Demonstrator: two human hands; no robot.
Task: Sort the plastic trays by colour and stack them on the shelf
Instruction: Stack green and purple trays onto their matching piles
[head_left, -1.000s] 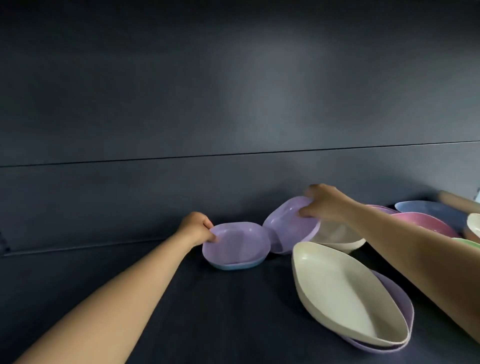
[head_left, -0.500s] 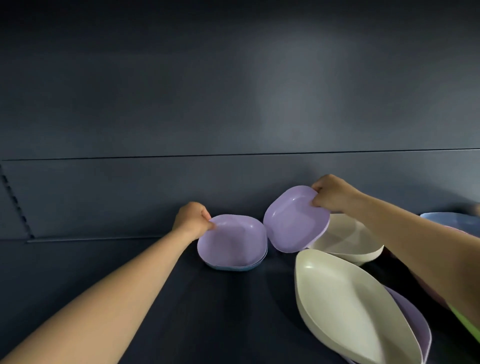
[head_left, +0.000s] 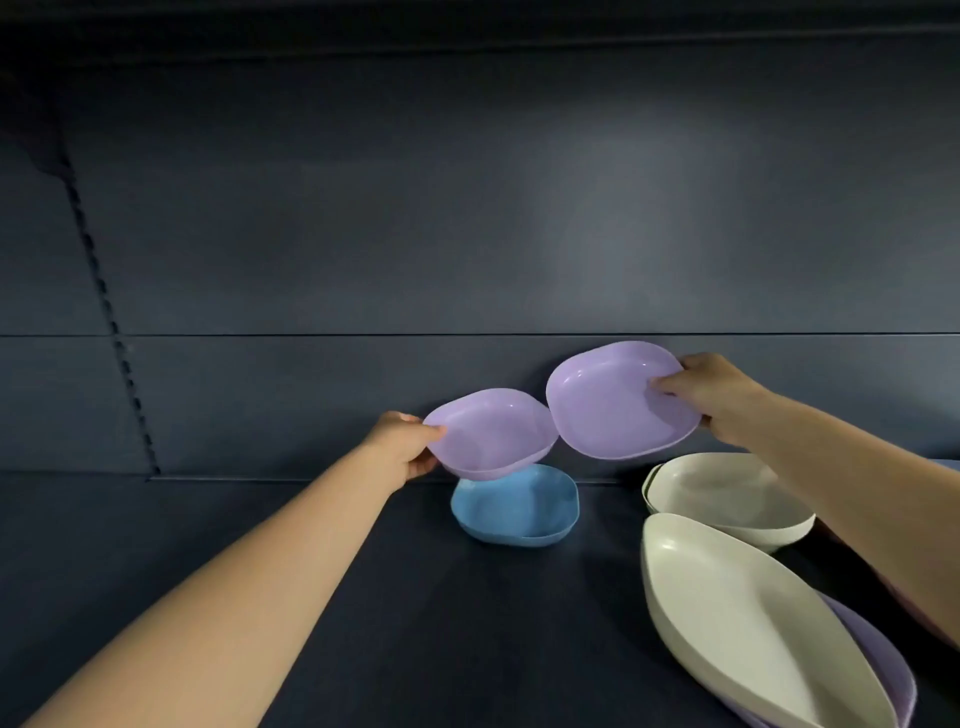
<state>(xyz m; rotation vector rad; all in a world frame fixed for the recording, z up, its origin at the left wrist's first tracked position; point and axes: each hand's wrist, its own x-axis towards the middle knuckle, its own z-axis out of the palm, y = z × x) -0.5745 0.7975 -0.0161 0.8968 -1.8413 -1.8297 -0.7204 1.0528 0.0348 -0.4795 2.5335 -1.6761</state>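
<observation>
Left hand (head_left: 402, 447): grips a purple tray (head_left: 491, 434) by its left rim, held above a blue tray (head_left: 517, 506) on the dark shelf (head_left: 415, 623).
Right hand (head_left: 714, 397): pinches a second purple tray (head_left: 615, 402), tilted, just right of the first.
Near right: cream trays (head_left: 737, 618), one lying on a purple one.

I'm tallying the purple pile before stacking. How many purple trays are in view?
3: one in the left hand, one in the right hand, one under the near cream tray at lower right. More may be hidden.
</observation>
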